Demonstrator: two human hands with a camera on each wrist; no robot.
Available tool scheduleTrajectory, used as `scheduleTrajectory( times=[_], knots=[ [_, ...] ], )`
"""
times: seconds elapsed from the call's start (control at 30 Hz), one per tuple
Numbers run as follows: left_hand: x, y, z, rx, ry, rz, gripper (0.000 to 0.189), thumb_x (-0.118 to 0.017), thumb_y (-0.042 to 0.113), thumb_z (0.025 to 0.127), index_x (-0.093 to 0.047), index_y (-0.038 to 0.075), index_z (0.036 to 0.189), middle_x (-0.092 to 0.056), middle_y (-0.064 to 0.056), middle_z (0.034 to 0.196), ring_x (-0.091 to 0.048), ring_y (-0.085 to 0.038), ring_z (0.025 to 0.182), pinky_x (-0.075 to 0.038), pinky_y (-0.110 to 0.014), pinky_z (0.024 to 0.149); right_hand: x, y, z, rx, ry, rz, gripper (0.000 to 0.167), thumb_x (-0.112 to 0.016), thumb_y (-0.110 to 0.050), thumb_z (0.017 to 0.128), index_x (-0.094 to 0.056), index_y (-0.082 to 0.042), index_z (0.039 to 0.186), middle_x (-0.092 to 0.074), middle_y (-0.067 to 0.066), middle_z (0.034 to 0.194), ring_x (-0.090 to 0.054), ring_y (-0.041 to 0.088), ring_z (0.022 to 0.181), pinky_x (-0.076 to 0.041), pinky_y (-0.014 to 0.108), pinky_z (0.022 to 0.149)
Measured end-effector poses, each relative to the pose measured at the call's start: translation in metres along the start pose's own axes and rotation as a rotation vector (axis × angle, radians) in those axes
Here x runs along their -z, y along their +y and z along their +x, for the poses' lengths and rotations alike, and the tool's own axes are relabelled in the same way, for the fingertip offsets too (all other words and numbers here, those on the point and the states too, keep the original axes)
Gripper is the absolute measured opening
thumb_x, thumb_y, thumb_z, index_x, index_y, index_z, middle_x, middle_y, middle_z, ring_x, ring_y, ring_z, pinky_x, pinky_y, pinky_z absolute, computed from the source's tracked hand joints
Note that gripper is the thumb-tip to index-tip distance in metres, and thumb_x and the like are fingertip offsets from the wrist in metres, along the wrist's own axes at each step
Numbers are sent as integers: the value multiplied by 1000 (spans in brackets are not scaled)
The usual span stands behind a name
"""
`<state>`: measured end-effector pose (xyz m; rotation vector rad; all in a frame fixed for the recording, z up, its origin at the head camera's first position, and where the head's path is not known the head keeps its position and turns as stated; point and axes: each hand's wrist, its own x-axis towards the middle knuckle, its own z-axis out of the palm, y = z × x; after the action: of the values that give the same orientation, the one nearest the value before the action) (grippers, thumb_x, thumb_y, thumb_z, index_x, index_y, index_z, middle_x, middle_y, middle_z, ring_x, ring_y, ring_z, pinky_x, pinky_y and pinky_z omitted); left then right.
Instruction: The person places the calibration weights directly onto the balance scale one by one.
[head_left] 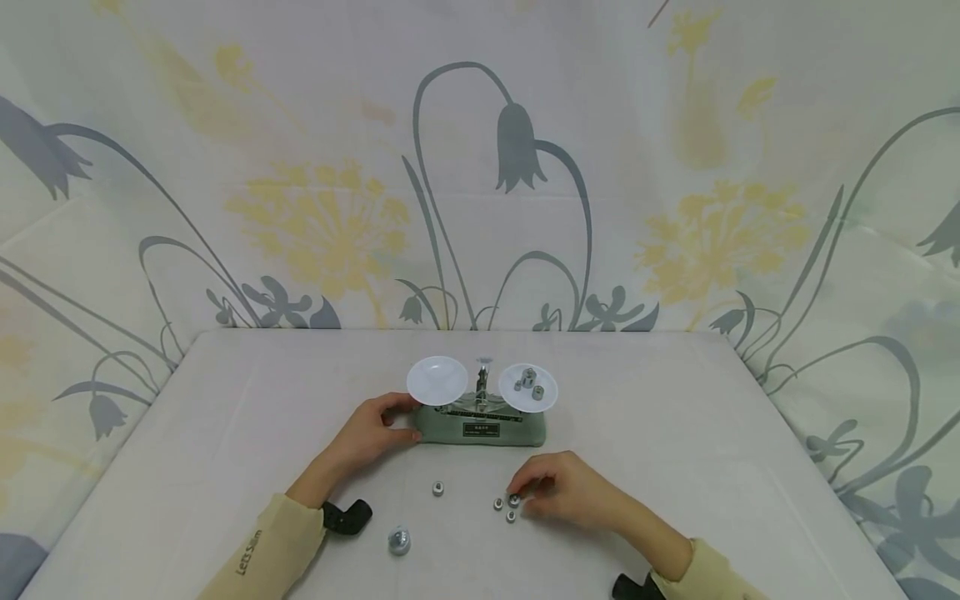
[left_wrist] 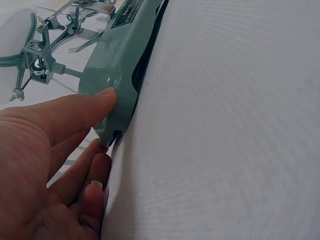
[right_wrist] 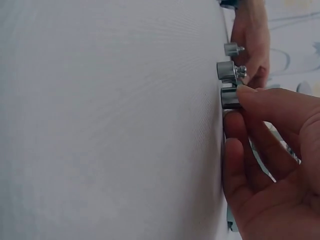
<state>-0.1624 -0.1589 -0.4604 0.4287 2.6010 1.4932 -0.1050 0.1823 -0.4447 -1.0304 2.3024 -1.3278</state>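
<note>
- Right pan [head_left: 547, 388] of two holds three weights [head_left: 528, 377].
- Left hand [head_left: 367, 433] grips the balance's [head_left: 521, 430] left end.
- Right hand [head_left: 566, 490] pinches one weight [right_wrist: 230, 98]; four others [head_left: 399, 542] lie nearer.

The balance base [head_left: 447, 432] is a muted green, glossy up close, with a black label [head_left: 481, 430] bearing pale lettering, and its pans [head_left: 437, 381] are plain white. The weights [head_left: 399, 542] are silvery. The tabletop [head_left: 637, 400] is off-white; the backdrop [head_left: 480, 217], whitish too, carries grey-blue drooping bellflowers (with softer yellow blooms among them). The sleeves [head_left: 288, 542] are pale yellow, the left printed with dark lettering.
</note>
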Motion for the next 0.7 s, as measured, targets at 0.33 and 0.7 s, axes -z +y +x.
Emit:
scheduleTrajectory(
  times=[0.33, 0.7],
  knots=[
    [0, -1, 0, -5, 1, 3, 52, -84, 14, 79, -65, 4, 126, -65, -11, 126, -55, -32, 121, -44, -48, 95, -4, 3, 4, -35, -24, -8, 23, -80, -2, 81, -76, -15, 99, -71, -7, 99, -63, 8, 91, -53, 27, 82],
    [0, 0, 0, 20, 4, 5, 52, -83, 13, 79, -65, 5, 127, -65, -9, 127, -55, -30, 122, -43, -47, 98, -6, 2, 4, -27, 0, -2, 17, -81, -3, 81, -76, -13, 94, -71, -3, 96, -64, 9, 87, -55, 27, 78]
  ],
)
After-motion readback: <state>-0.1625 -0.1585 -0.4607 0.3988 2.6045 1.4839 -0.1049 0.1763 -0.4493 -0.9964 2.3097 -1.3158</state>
